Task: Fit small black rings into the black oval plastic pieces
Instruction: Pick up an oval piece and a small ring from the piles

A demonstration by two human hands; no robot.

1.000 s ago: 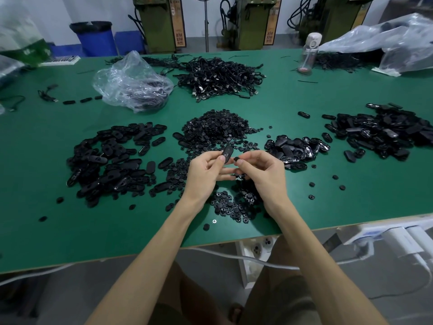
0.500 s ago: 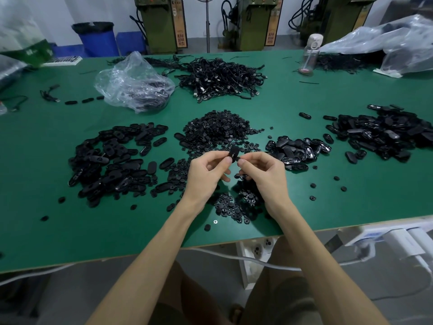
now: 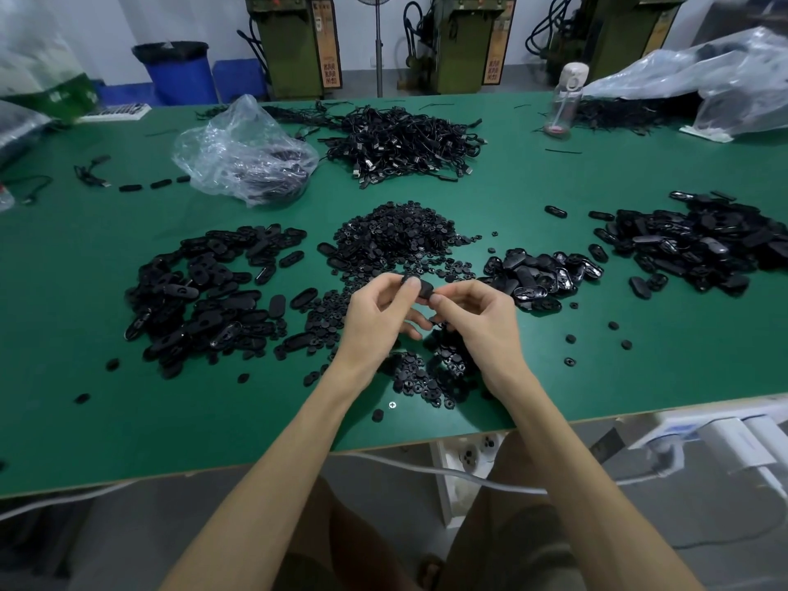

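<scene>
My left hand (image 3: 379, 317) and my right hand (image 3: 477, 319) meet above the green table (image 3: 64, 292), and together they pinch one black oval piece (image 3: 423, 287) between thumbs and fingertips. Whether a ring sits in it is hidden by my fingers. A heap of small black rings (image 3: 396, 236) lies just beyond my hands, and more rings (image 3: 426, 377) are scattered under my wrists. A pile of oval pieces (image 3: 204, 292) spreads on the left. Two more piles of oval pieces lie to the right, a small one (image 3: 537, 275) and a larger one (image 3: 699, 245).
A clear plastic bag (image 3: 243, 159) and a tangle of black cables (image 3: 405, 142) lie at the back. A bottle (image 3: 565, 100) and another plastic bag (image 3: 720, 83) stand at the far right. A white cable (image 3: 447, 471) hangs below the table's front edge.
Both hands have stayed together over the rings, and the oval piece has been turned from upright to lying sideways between the fingertips.
</scene>
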